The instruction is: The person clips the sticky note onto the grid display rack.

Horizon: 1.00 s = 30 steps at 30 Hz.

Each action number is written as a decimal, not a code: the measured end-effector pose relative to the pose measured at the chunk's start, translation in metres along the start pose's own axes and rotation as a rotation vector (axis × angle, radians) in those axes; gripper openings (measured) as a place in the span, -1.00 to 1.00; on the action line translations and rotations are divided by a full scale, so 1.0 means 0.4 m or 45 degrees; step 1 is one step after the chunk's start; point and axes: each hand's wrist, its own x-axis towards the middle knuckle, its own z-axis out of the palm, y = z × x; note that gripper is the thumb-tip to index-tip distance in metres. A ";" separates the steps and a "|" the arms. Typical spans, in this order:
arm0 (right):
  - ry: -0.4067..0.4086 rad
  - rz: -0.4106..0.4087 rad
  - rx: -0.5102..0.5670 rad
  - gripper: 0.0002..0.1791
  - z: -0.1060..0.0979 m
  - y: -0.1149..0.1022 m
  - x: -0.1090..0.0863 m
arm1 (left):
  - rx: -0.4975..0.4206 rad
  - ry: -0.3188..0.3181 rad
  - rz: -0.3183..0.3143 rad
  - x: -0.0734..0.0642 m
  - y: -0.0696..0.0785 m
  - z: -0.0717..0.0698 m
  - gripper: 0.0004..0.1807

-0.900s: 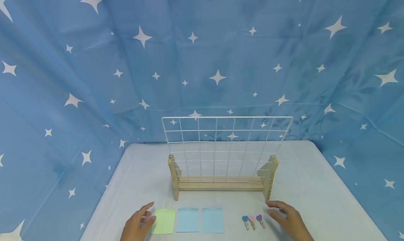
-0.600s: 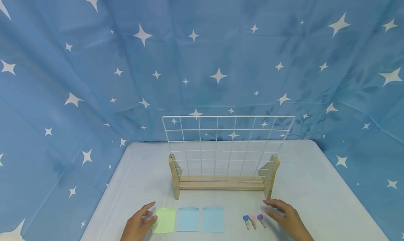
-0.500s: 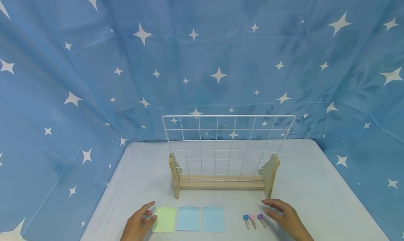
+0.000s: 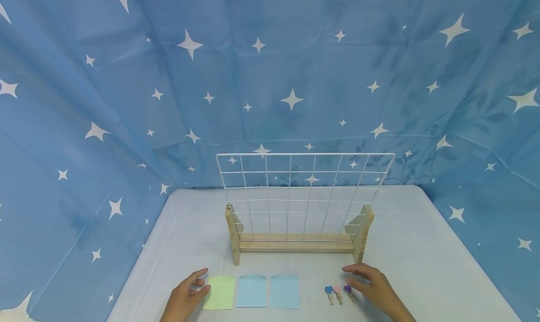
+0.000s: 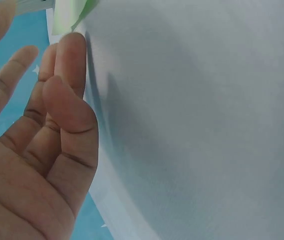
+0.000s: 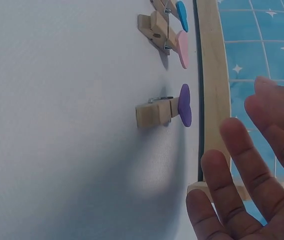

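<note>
My left hand (image 4: pixel 186 295) hovers with relaxed fingers beside a green sticky note (image 4: pixel 221 294), its thumb tip right at the note's left edge. Two blue sticky notes, a middle one (image 4: pixel 251 291) and a right one (image 4: pixel 284 292), lie in line with it. My right hand (image 4: pixel 373 287) holds nothing, its fingers loosely bent by the purple heart clothespin (image 6: pixel 156 111). Left of that lie a pink heart clothespin (image 4: pixel 338 294) and a blue heart clothespin (image 4: pixel 329 294). Each is a small wooden peg with a coloured heart at one end.
Behind the notes and pegs stands a white wire grid (image 4: pixel 299 187) in a wooden stand (image 4: pixel 295 246). All of it is on a white-covered table (image 4: pixel 185 237). A blue star-patterned curtain (image 4: pixel 270 78) hangs around the back and sides.
My right hand has moved left, its fingers now over the purple heart clothespin's edge in the head view. The left hand stays nearly still, and the head view has shifted slightly.
</note>
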 end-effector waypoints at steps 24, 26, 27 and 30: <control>-0.146 -0.094 0.038 -0.84 0.027 -0.004 0.045 | 0.001 -0.006 -0.006 0.010 0.003 0.011 -0.53; -0.159 -0.087 0.040 -0.84 0.028 -0.005 0.049 | -0.001 -0.006 -0.005 0.011 0.002 0.013 -0.55; -0.170 -0.081 0.045 -0.84 0.028 -0.006 0.050 | -0.001 -0.005 -0.006 0.012 0.002 0.014 -0.55; -0.206 -0.078 0.067 -0.85 0.031 -0.006 0.056 | 0.012 0.004 -0.013 0.016 0.001 0.016 -0.57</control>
